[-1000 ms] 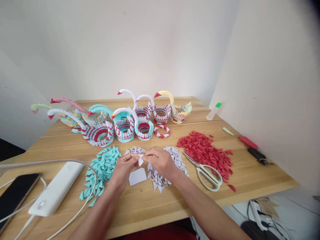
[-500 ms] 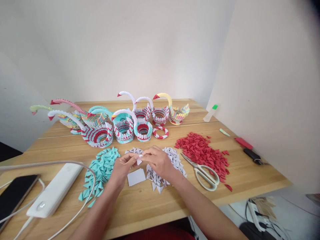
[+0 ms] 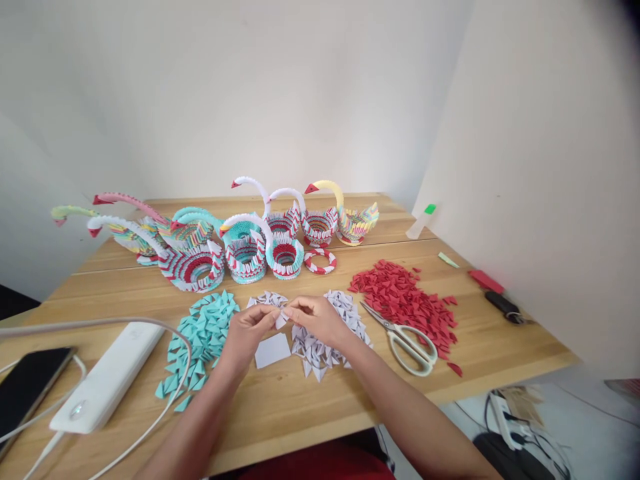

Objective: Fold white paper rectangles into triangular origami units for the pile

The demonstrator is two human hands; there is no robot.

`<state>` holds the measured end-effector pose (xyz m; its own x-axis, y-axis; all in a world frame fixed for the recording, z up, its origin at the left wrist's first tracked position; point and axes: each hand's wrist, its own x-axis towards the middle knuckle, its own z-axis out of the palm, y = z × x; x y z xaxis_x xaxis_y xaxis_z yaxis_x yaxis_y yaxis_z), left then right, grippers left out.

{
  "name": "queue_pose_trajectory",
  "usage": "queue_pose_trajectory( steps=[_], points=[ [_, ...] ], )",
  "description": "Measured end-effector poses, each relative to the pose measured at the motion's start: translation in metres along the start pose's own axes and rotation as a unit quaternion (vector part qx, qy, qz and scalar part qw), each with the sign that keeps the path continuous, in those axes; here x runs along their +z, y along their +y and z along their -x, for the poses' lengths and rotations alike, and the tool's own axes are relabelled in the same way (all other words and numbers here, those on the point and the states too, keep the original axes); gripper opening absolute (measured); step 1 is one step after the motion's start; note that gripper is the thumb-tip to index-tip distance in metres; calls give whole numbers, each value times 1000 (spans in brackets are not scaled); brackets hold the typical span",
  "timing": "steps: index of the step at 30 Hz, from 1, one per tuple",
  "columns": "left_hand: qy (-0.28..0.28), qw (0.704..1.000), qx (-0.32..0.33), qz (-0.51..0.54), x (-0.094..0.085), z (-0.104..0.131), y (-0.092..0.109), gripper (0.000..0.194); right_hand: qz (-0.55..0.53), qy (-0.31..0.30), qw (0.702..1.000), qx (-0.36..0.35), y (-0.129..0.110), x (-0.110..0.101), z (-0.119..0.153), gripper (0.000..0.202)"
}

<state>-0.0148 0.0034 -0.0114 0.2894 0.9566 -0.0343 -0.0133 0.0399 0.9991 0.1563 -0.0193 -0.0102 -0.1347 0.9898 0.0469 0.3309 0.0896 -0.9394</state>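
A small white paper piece (image 3: 281, 321) is pinched between the fingertips of my left hand (image 3: 251, 328) and my right hand (image 3: 316, 320). Just below it, a white paper rectangle (image 3: 273, 351) lies on the wooden table (image 3: 295, 407). White folded triangles (image 3: 320, 357) are heaped under and beside my right hand, and a smaller white heap (image 3: 267, 299) shows behind my fingers. To the left of my left hand is a pile of turquoise folded pieces (image 3: 203, 333).
Several paper swans (image 3: 247, 260) and a red-white ring (image 3: 321, 261) stand behind. Scissors (image 3: 411, 348) and red pieces (image 3: 403, 300) lie right. A white power bank (image 3: 110, 377), phone (image 3: 35, 377) and looping cable (image 3: 187, 360) occupy the left.
The fingers of my right hand have drawn in closer around the white paper piece. The whole view has shifted slightly.
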Motion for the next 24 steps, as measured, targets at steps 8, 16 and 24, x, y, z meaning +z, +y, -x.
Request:
queue_pose_trajectory(
  steps=[8, 16, 24],
  points=[
    [2, 1000, -5, -6, 0, -1, -3, 20, 2, 8, 1000, -12, 2, 0, 0, 21],
    [-41, 999, -3, -11, 2, 0, -11, 21, 47, 39, 998, -29, 0, -2, -1, 15],
    [-71, 997, 6, -34, 6, -1, -16, 20, 60, 81, 991, -82, -2, -4, 0, 15]
  ],
)
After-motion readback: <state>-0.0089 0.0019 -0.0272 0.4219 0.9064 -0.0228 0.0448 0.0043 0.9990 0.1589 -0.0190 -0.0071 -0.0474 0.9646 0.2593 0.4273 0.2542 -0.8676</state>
